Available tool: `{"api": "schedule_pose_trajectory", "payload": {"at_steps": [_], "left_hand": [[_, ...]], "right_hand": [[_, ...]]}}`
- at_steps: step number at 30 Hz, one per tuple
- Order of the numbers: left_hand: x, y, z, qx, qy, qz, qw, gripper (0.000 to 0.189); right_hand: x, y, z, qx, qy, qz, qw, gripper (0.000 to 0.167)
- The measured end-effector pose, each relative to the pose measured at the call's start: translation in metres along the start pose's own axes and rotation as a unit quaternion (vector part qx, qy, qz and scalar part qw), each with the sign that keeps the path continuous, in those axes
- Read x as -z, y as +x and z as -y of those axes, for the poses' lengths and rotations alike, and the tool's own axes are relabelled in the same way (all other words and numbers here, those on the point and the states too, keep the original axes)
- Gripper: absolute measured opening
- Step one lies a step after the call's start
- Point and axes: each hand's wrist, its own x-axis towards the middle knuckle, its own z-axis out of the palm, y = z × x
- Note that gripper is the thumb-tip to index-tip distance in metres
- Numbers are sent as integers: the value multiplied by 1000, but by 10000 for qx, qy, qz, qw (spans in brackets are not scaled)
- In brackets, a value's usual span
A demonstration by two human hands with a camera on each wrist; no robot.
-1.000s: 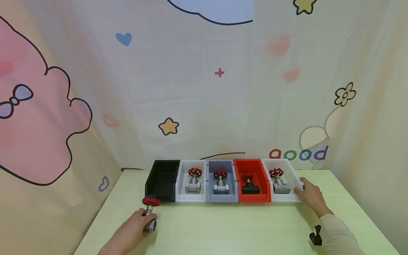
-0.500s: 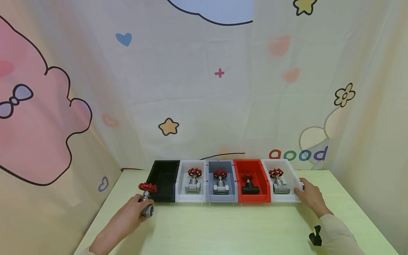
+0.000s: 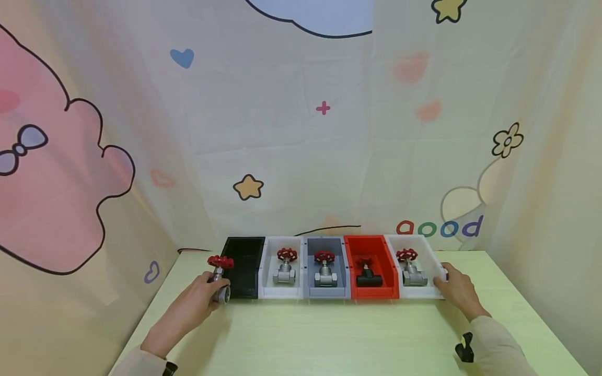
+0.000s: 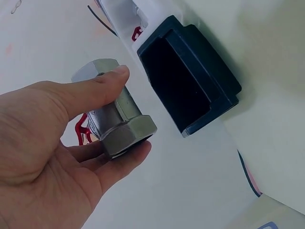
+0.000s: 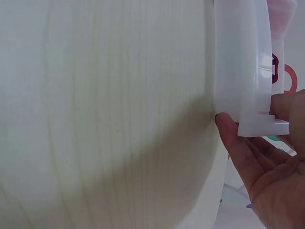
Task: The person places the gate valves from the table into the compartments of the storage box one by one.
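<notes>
My left hand [image 3: 196, 300] grips a metal gate valve [image 3: 219, 284] by its body, the red handwheel uppermost in the head view. It is held just in front of the left side of the black bin [image 3: 244, 266], apart from it in the left wrist view. That bin has nothing in it. My right hand [image 3: 458, 291] holds the right edge of the white bin [image 3: 432, 256] at the row's right end, with the thumb and fingers about its wall. A metal valve [image 3: 414, 274] with a red handwheel stands inside that bin.
Between the end bins, a white bin [image 3: 268, 261] and a grey bin [image 3: 345, 256] each hold a metal valve. A red bin [image 3: 388, 261] holds a black-bodied valve [image 3: 369, 277]. The row stands on a pale table [image 3: 329, 339] before a printed curtain [image 3: 291, 130].
My left hand has raised the gate valve and carried it forward, from in front of the black bin to beside its front left corner. The right hand stays on the white bin.
</notes>
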Motion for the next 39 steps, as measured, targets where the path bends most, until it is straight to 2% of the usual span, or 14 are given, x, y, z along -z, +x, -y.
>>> {"api": "schedule_pose_trajectory", "payload": {"at_steps": [6, 14, 20, 29, 39], "left_hand": [[0, 8, 1, -79, -49, -17, 10000, 47], [3, 18, 1, -16, -128, 115, 9999, 46], [1, 27, 7, -81, -122, 36, 9999, 46], [-3, 39, 11, 84, -179, 186, 9996, 47], [-8, 47, 12, 129, -267, 171, 9994, 49]], "right_hand": [[-1, 0, -1, 16, 22, -21, 10000, 54], [0, 0, 0, 133, -14, -150, 9998, 52], [-1, 0, -1, 209, -16, -215, 9995, 51], [-2, 0, -1, 236, -8, -236, 9994, 50], [-4, 1, -4, 272, -62, -297, 9992, 49]]}}
